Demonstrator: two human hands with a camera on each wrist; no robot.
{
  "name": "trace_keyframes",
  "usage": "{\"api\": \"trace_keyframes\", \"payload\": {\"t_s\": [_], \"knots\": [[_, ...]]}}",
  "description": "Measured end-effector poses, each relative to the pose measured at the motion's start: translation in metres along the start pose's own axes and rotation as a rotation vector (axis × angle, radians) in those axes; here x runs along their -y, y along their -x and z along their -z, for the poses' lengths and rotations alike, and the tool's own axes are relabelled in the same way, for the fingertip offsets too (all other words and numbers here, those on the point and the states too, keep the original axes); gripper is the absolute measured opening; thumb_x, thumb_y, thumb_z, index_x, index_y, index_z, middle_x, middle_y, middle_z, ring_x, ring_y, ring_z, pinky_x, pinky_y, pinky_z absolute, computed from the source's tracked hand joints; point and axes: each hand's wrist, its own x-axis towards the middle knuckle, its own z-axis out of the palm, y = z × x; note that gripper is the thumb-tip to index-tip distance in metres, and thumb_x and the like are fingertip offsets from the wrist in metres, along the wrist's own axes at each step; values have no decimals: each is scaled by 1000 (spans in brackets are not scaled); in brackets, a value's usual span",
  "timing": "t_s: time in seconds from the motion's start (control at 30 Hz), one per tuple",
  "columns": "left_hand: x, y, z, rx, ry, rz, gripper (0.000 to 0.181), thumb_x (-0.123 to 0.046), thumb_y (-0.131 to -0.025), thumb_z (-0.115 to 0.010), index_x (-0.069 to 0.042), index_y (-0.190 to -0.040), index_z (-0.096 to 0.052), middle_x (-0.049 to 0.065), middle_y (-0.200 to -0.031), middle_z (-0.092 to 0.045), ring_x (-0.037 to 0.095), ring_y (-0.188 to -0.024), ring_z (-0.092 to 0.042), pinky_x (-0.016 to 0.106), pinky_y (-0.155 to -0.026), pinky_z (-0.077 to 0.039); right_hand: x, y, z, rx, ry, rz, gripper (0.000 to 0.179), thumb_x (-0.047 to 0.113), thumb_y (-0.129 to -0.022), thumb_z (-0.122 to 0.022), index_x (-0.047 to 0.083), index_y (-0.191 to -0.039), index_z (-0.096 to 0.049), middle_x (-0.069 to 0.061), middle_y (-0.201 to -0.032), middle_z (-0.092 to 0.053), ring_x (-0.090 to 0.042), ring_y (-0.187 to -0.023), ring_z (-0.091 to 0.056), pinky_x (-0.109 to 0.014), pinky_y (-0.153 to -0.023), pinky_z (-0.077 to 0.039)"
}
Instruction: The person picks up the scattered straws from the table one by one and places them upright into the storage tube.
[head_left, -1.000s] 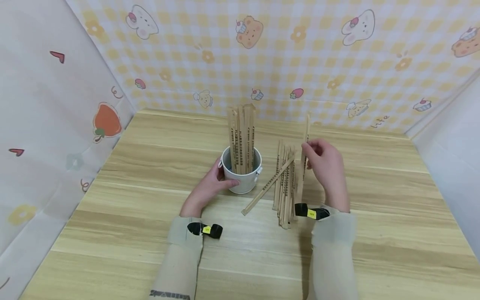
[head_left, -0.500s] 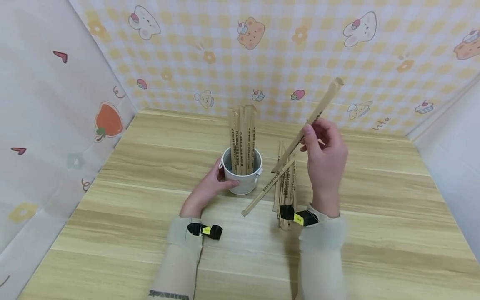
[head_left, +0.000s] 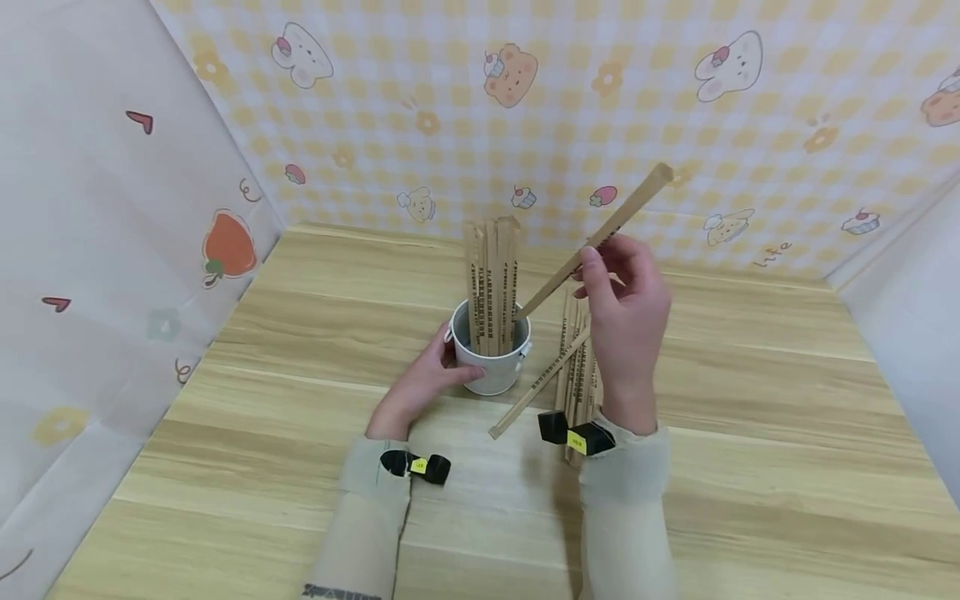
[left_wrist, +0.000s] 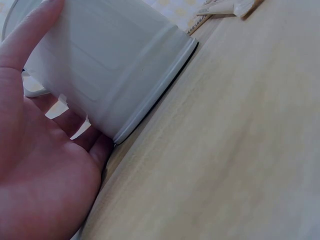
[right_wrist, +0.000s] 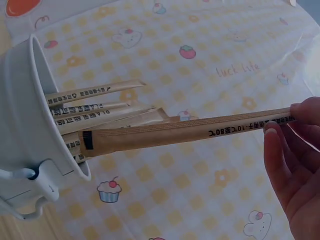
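Right-hand fingers (right_wrist: 275, 155), paper-wrapped straw (right_wrist: 175, 134), pinched between

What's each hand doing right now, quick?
Left hand: holding the white bucket by its side.
Right hand: pinching a slim brown paper packet.

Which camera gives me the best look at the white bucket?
The head view: only there does the bucket fit wholly inside the picture, though the left hand and wrapped sticks cover parts. The left wrist view shows its side and bottom edge; the right wrist view, its rim and handle.
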Motion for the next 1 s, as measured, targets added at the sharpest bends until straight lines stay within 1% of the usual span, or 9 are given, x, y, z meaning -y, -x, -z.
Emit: {"api": "trace_keyframes", "payload": {"t_s": [0.07,0.17,0.3,0.4,0.47,0.63,0.7,0.9,1.0], "knots": [[6,-2,1,-5,-14,-6,90,-15,-74,-72,-26,-142,-15,5,-142,-27,21,-128,-27,36,-104,-23,-5,0,0,26,24,4,18,8,-85,-58,-7,-97,-58,-12,-82,-58,-25,-69,-56,-25,-54,-50],[17,-6,3,-13,-23,-11,90,-19,-73,-73,-32,-141,-16,2,-141,-28,19,-128,-28,36,-104,-24,-16,-1,-1,65,60,3,20,13,-86,-58,-2,-98,-60,-9,-83,-59,-24,-69,-57,-25,-54,-50],[18,-7,3,-15,-23,-20,90,-22,-71,-74,-37,-139,-17,-2,-140,-30,17,-127,-30,35,-103,-25,-35,-1,-3,114,123,13,23,21,-87,-58,3,-99,-61,-5,-84,-61,-19,-68,-58,-26,-53,-51],[18,-7,3,-18,-19,-19,90,-23,-70,-75,-38,-138,-18,-3,-139,-31,16,-126,-31,34,-103,-26,-41,0,-7,153,181,18,25,24,-86,-58,3,-99,-62,-3,-87,-62,-14,-70,-58,-24,-53,-51],[18,-7,3,-17,-12,-21,90,-22,-70,-75,-36,-139,-18,-2,-140,-31,16,-126,-31,34,-103,-25,-46,0,-9,177,228,17,25,25,-86,-59,3,-99,-63,-3,-89,-62,-12,-72,-58,-23,-53,-50],[14,-7,2,-10,3,-14,91,-18,-72,-74,-32,-141,-17,1,-141,-29,19,-127,-29,36,-104,-23,-56,2,-13,234,376,15,27,28,-86,-59,5,-99,-65,-3,-90,-64,-10,-76,-58,-22,-57,-50],[9,-5,1,-8,5,-5,91,-17,-72,-74,-29,-142,-16,2,-142,-28,19,-128,-29,36,-105,-23,-60,2,-15,259,427,13,27,28,-86,-59,6,-99,-65,-2,-90,-64,-11,-75,-58,-23,-59,-49],[-10,2,-2,-4,-10,10,90,-16,-74,-72,-23,-143,-14,5,-142,-28,20,-128,-28,36,-105,-22,-71,5,-20,360,512,-35,24,25,-85,-60,6,-99,-65,-4,-88,-64,-15,-76,-57,-28,-62,-47],[-9,2,-1,-4,-8,11,90,-16,-74,-72,-23,-143,-14,4,-142,-28,20,-128,-28,36,-105,-22,-75,6,-22,407,561,-62,25,27,-85,-60,7,-100,-65,-3,-89,-63,-15,-76,-56,-28,-64,-47]]}}
